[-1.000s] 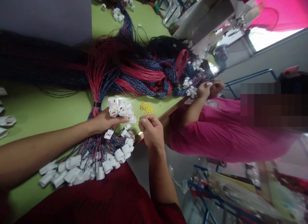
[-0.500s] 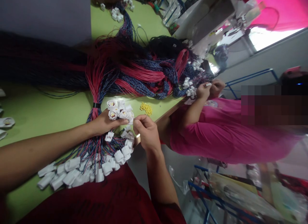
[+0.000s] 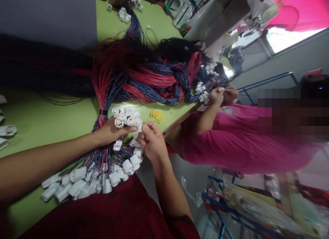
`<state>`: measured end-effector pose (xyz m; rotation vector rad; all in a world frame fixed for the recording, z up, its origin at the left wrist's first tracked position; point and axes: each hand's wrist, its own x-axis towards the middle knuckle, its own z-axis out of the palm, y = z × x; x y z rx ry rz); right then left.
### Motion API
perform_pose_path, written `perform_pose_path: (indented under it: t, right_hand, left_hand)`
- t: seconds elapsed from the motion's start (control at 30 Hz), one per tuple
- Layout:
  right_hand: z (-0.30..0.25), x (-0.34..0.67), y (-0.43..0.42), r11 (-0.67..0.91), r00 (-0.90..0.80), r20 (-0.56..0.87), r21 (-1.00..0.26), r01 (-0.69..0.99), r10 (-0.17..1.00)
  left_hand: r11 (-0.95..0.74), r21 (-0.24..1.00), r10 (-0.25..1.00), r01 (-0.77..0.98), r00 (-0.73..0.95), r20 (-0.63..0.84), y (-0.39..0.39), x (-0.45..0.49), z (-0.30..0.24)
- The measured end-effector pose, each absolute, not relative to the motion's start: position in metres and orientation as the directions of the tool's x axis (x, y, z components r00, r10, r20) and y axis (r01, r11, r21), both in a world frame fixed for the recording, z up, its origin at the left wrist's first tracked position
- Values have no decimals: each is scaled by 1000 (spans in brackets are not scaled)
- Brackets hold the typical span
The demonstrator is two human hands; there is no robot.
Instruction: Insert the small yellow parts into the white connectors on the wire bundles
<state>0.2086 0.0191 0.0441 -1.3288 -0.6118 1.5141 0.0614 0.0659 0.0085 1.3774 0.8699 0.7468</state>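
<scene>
My left hand (image 3: 111, 131) is closed round a cluster of white connectors (image 3: 131, 121), their open faces turned up and some showing yellow inside. My right hand (image 3: 154, 143) pinches a tiny yellow piece, mostly hidden by the fingertips, against the right side of this cluster. Below my hands, more white connectors (image 3: 77, 187) fan out on the ends of red and blue twisted wires (image 3: 102, 153). A black band (image 3: 103, 112) ties that wire bundle together. Just beyond my right hand lies a small pile of yellow pieces (image 3: 156, 115) on the green table (image 3: 64, 119).
Thick heaps of red and blue wire (image 3: 154, 78) cover the table's far side. A co-worker in a pink shirt (image 3: 226, 143) handles a white connector on the right. A blue metal rack (image 3: 218, 204) holds plastic-wrapped goods. Loose white connectors (image 3: 7, 130) lie at the left edge.
My right hand has moved slightly up and left, its fingertips now against the connector cluster. The cluster in my left hand has shifted a little left.
</scene>
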Motion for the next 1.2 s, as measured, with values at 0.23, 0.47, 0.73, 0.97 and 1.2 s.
perform_pose_path:
  t: [0.23,0.47,0.73,0.97,1.2]
  right_hand:
    - [43,211,18,-387,85,-427,-874,-293,900]
    - [34,207,25,-333,156,-369,-918,-215,916]
    - [38,186,-7,-212,203,-156,-933,292,967]
    - [33,179,-16,-90,55,-71,-821,564,996]
    - [40,196,-1,-87,232,17,-897,433,973]
  left_hand:
    - [70,998,877,7,475,-64,66,62,7]
    - [159,979,882,-126,464,-83,62,65,4]
    - [343,878,916,-334,327,-234,61,73,13]
    - [243,843,968,-480,180,-177,62,78,7]
    - [189,936,925,-296,374,-69,59,69,-1]
